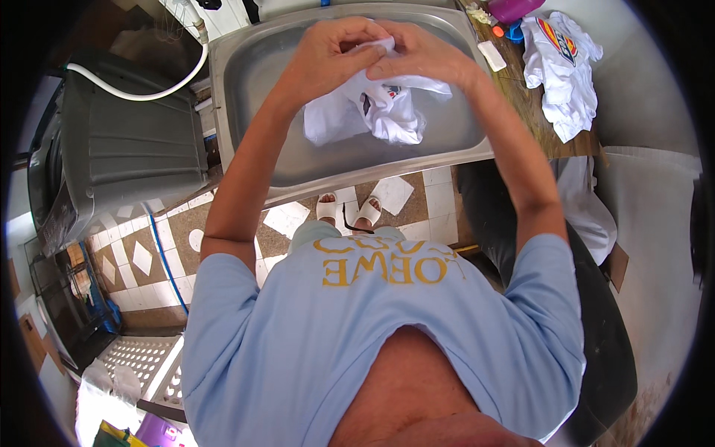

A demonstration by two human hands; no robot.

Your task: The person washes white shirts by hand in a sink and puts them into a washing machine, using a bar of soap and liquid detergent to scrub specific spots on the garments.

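A wet white garment (395, 115) with a small coloured print is bunched up over the metal sink (220, 97), its lower folds hanging into what looks like shallow water. My left hand (335, 59) has its fingers closed on the top of the cloth. Right beside it, my right hand (424, 56) grips the same bunched part, thumb toward the left hand. Both hands meet near the sink's far side, and the fingertips are partly hidden by the cloth and each other.
On the wooden counter (551, 141) at right lie another white printed shirt (570, 112) and a white bar (491, 56), with a purple container (514, 7) behind. A dark grey appliance (141, 134) with a white hose (141, 97) stands left. A blue hose (167, 261) crosses the tiled floor.
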